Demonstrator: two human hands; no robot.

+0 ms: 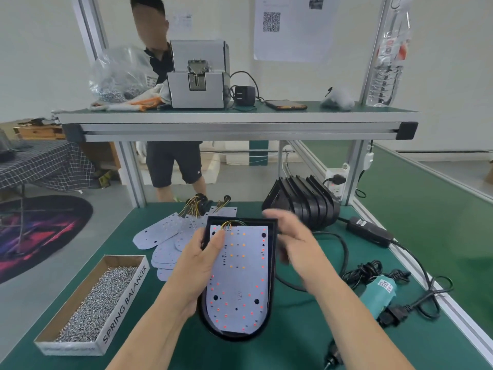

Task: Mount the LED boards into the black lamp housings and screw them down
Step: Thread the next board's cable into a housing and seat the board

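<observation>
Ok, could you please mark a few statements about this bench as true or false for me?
An LED board lies inside the black housing that the left hand holds. True.
The right hand grips the teal screwdriver. False: it holds nothing; the screwdriver lies on the green mat.
The box of screws stands left of the housing. True.
The spare housings stand left of that box. False: they stand on the mat, back right.
</observation>
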